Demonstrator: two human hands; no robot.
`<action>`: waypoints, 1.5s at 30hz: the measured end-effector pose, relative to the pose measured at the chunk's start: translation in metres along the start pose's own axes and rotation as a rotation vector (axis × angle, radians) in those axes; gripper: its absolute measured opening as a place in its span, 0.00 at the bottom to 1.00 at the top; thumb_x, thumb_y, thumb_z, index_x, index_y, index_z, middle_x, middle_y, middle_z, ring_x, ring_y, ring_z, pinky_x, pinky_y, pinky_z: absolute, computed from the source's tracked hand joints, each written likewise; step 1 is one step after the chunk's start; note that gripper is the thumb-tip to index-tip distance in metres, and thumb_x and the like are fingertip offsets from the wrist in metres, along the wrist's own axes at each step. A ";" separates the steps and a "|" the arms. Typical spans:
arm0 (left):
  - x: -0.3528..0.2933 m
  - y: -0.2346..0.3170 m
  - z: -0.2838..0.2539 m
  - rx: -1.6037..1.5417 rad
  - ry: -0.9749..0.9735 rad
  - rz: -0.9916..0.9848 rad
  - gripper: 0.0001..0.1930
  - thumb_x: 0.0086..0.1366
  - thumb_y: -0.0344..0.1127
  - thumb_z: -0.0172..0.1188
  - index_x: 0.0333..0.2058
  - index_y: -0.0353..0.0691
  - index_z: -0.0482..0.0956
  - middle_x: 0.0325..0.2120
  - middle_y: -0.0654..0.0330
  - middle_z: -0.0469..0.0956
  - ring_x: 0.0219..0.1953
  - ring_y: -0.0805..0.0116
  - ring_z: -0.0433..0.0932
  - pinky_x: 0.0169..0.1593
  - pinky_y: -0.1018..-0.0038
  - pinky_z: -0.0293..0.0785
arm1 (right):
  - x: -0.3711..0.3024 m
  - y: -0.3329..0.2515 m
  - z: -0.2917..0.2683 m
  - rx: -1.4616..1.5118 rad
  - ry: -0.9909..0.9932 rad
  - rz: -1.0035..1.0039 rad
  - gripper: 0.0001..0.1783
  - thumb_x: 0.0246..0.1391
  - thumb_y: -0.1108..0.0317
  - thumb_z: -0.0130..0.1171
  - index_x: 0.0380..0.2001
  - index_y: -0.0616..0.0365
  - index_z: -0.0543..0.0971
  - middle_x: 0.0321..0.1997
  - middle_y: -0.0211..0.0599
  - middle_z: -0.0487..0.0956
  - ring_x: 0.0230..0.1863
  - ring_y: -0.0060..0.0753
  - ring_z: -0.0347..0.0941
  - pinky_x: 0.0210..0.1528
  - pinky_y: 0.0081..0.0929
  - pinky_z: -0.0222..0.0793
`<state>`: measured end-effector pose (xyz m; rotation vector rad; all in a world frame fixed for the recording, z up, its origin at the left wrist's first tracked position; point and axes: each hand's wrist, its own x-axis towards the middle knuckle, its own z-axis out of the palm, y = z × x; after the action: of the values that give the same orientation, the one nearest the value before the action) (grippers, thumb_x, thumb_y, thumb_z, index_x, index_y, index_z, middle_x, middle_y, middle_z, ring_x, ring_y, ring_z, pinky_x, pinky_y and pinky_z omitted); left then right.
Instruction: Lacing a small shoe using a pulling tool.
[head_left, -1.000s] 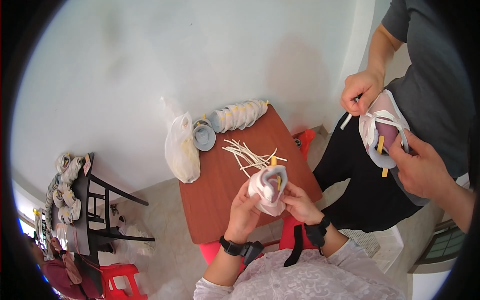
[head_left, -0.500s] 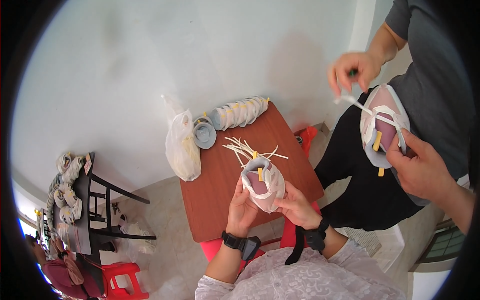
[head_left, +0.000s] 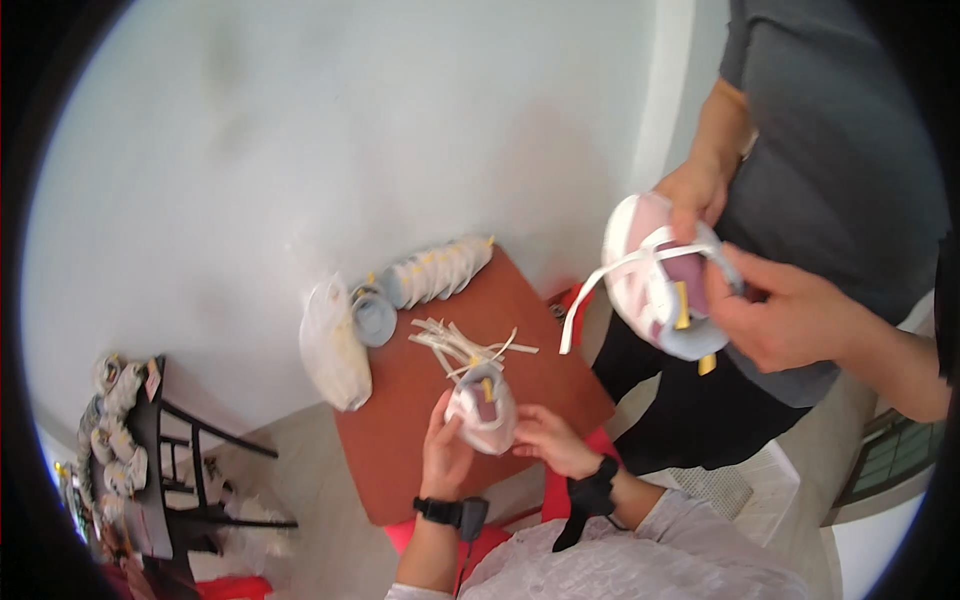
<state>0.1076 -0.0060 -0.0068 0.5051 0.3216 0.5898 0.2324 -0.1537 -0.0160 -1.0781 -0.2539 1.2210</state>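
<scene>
A small pink-and-white shoe upper (head_left: 498, 436) with yellow pull tabs and a mauve tongue is held over the near part of the brown table. My left hand (head_left: 446, 450) grips its left side, thumb and fingers closed on the edge. My right hand (head_left: 552, 440) is at its right side, fingers stretched out and tips at the edge; whether they touch is hard to tell. White laces (head_left: 455, 340) lie loose on the table just beyond the upper. To the right, another person's hands (head_left: 785, 305) hold a similar shoe upper (head_left: 640, 285) with a white lace through it.
At the table's (head_left: 400, 450) back edge stand a row of nested shoe uppers (head_left: 440, 272), a single grey-lined upper (head_left: 374, 318) and a white plastic bag (head_left: 335, 350). Far left, a black table frame (head_left: 185, 470) bears more uppers. A red stool (head_left: 235, 588) is below it.
My view has shifted, and the table sits lower and further left. My right hand has loosened from the upper's side. The other person's free hand has come down onto their upper, its lace hanging left.
</scene>
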 end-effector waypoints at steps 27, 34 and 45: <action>0.003 -0.017 -0.155 1.129 0.409 0.491 0.13 0.64 0.28 0.51 0.47 0.32 0.69 0.40 0.55 0.73 0.41 0.67 0.73 0.46 0.73 0.69 | 0.016 0.081 -0.091 -0.672 0.106 -0.024 0.12 0.62 0.64 0.48 0.43 0.60 0.74 0.33 0.34 0.78 0.25 0.24 0.77 0.27 0.20 0.72; -0.002 -0.027 -0.158 1.161 0.481 0.608 0.12 0.66 0.27 0.48 0.47 0.31 0.68 0.39 0.54 0.73 0.42 0.66 0.72 0.47 0.73 0.68 | 0.015 0.088 -0.090 -0.572 0.118 -0.095 0.12 0.62 0.64 0.48 0.40 0.61 0.75 0.29 0.34 0.77 0.22 0.24 0.76 0.24 0.20 0.71; -0.005 -0.030 -0.159 1.222 0.503 0.618 0.11 0.67 0.29 0.47 0.46 0.31 0.68 0.39 0.55 0.73 0.42 0.66 0.72 0.48 0.73 0.68 | 0.016 0.093 -0.092 -0.567 0.126 -0.123 0.11 0.61 0.65 0.49 0.39 0.61 0.75 0.28 0.35 0.78 0.20 0.24 0.76 0.22 0.20 0.70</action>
<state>0.0494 0.0264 -0.1542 1.6755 1.0409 1.1004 0.2422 -0.1937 -0.1418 -1.5964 -0.5832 0.9859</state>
